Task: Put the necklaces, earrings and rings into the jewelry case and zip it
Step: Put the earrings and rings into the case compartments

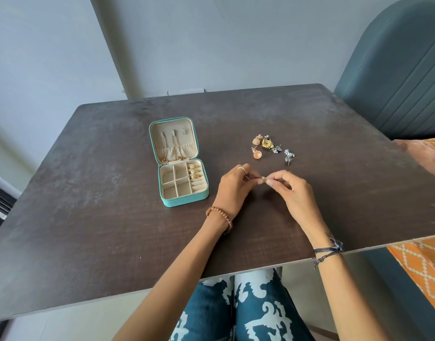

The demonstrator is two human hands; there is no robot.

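A teal jewelry case (184, 201) lies open on the dark table, left of my hands. Gold necklaces (174, 148) hang in its lid, and three gold rings (194, 171) sit in the roll slots at the right of its base. My left hand (233, 185) and my right hand (292, 190) meet over the table and pinch one small gold earring (262, 179) between their fingertips. Behind them lies a loose cluster of earrings (266, 143), with an orange stud (257, 153) and a silver beaded earring (289, 155) beside it.
The dark table (101, 217) has its near edge just above my lap. A teal padded chair (398, 77) stands at the far right. Orange patterned cloth (422, 264) lies past the table's right edge. A grey wall runs behind.
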